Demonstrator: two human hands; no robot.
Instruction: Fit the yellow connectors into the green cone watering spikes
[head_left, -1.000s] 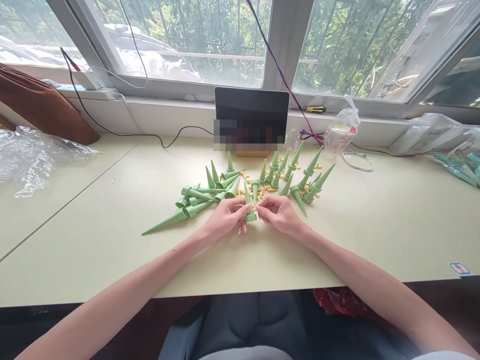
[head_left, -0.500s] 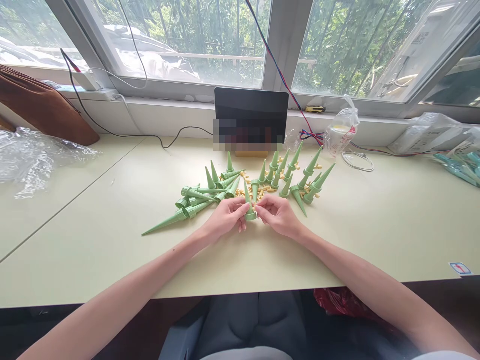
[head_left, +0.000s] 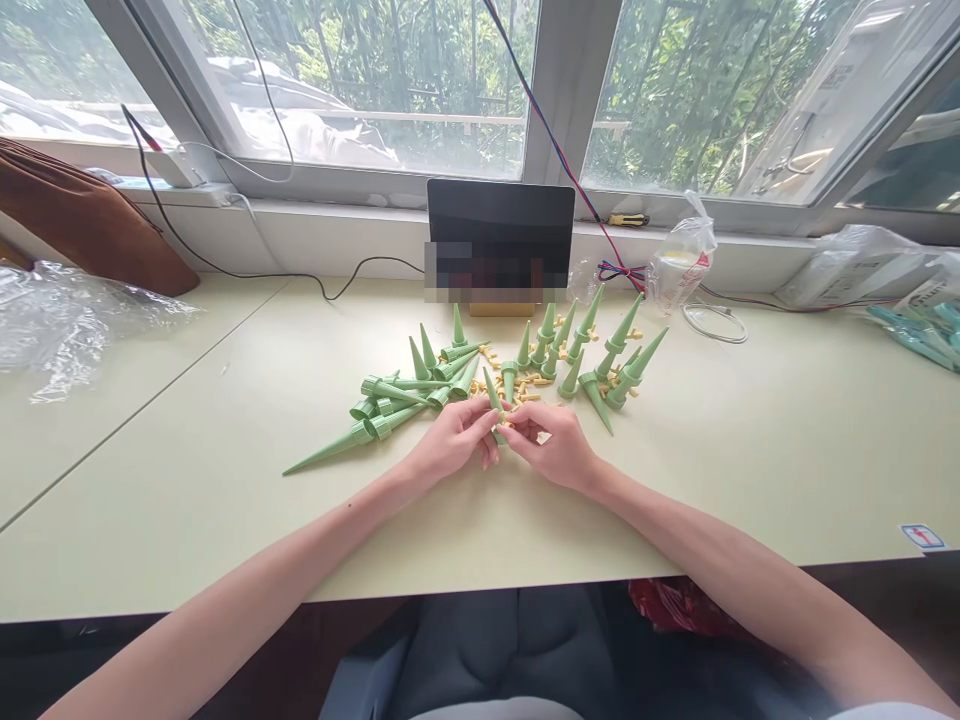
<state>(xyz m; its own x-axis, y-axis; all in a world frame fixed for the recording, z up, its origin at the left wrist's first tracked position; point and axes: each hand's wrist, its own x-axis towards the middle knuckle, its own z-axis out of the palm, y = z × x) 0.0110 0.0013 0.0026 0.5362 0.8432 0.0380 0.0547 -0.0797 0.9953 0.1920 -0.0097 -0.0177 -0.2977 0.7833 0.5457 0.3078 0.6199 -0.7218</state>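
Observation:
My left hand (head_left: 455, 438) is closed on a green plant watering spike (head_left: 492, 388), whose tip points up and slightly left. My right hand (head_left: 553, 440) pinches a small yellow valve (head_left: 504, 419) against the side of that spike; fingers partly hide both. Behind my hands lies a loose pile of small yellow valves (head_left: 529, 382). To the left, several green spikes (head_left: 397, 391) lie heaped, with a few upright at the back. On the right, several green spikes with yellow valves (head_left: 626, 365) stand or lean together.
A dark-screened tablet (head_left: 501, 230) stands at the back on a yellowish base. A plastic bag with a container (head_left: 682, 262) and a coiled white cable (head_left: 715, 323) are to its right. Crumpled clear plastic (head_left: 82, 320) lies far left, and a box cutter (head_left: 628, 220) rests on the sill.
My right hand has brought the yellow valve left against the spike, its fingers now overlapping the spike's lower part. The spike has tilted slightly left in my left hand.

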